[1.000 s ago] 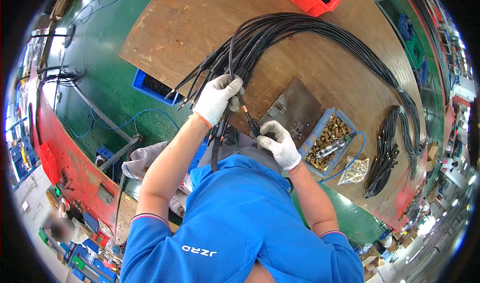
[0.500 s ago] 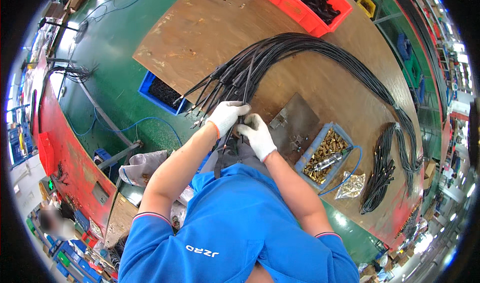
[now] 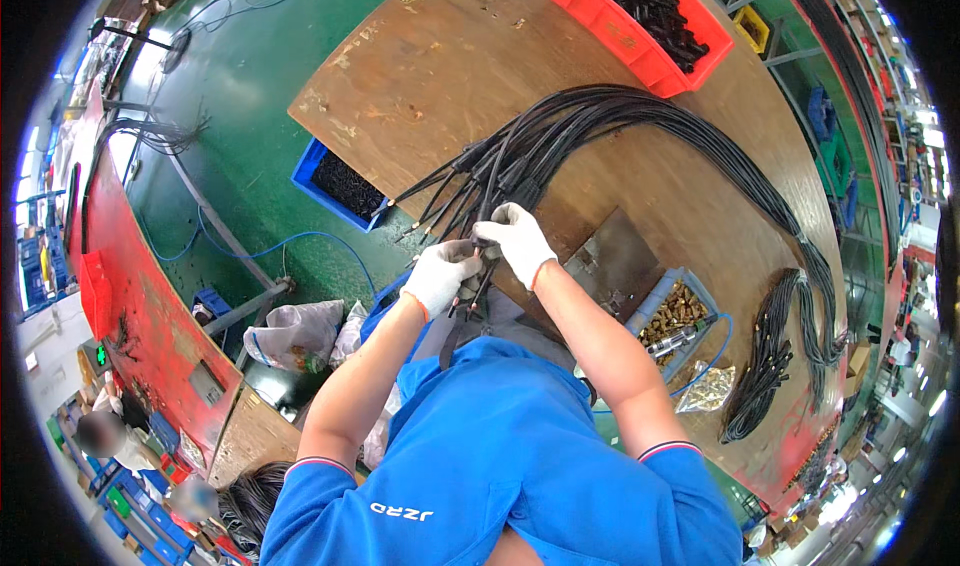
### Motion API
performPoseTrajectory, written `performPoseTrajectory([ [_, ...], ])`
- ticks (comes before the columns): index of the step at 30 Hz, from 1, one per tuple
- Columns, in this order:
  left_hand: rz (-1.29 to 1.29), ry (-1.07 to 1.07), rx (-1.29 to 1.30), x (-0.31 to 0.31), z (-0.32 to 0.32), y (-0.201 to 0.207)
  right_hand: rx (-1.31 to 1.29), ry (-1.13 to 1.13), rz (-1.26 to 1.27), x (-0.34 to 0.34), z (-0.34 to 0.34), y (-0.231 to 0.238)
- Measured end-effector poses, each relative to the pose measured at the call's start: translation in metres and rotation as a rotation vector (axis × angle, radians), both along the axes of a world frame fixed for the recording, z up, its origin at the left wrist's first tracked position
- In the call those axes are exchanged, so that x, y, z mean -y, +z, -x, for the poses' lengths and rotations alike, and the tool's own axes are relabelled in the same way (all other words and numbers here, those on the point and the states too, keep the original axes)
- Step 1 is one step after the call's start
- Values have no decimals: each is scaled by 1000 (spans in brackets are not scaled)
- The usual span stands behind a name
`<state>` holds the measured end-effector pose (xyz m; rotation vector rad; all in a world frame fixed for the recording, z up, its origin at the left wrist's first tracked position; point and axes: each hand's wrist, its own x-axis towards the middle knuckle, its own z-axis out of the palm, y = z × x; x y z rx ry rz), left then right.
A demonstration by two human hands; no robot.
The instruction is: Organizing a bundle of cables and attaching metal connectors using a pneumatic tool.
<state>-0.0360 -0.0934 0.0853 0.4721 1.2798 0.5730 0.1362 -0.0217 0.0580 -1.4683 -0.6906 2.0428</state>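
Both my hands wear white gloves and meet on one black cable [image 3: 482, 278] at the table's near edge. My left hand [image 3: 440, 278] pinches it near its end, where short bare or coloured wire tips show. Just above and to the right, my right hand [image 3: 515, 241] grips the same cable, its fingers closed. Behind them a thick bundle of black cables [image 3: 640, 111] arcs over the table to the right. Its loose ends, with thicker black sleeves, fan out beyond my hands. Exactly what lies between my fingertips is partly hidden.
A dark metal plate [image 3: 612, 258] lies right of my hands, beside a blue-grey bin [image 3: 640, 316] of brass pieces with a hand tool [image 3: 672, 342] on top. A red bin [image 3: 612, 38] of black parts stands at the back. Coiled cables [image 3: 757, 366] lie at right; a blue bin [image 3: 310, 188] sits below the table at left.
My right hand has moved up the cable and is now above my left. My left hand has slid lower, toward the wire ends. The whole view has shifted slightly.
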Motion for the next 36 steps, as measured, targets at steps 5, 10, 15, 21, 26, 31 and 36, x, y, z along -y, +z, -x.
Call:
performPoseTrajectory([
  [5, -354, -358, -557, -1, 10, 19, 355, -23, -230, -58, 3, -11],
  [10, -457, -503, -752, -2, 39, 2, 834, -72, -554, -97, -31, -14],
  [15, -470, -525, -997, -15, 62, -22, 790, -177, -530, -82, -75, 6],
  [21, -739, -467, -1108, -97, 57, -64, 550, -146, -169, 32, -81, -68],
  [26, -607, -584, -1159, -118, 48, -93, 587, 11, -80, 67, -40, -88],
  [31, -317, -597, -913, -81, -6, -82, 606, 130, -92, 56, 0, -89],
  [36, -259, -605, -1070, -71, -38, -60, 576, 8, -193, 72, 3, -105],
])
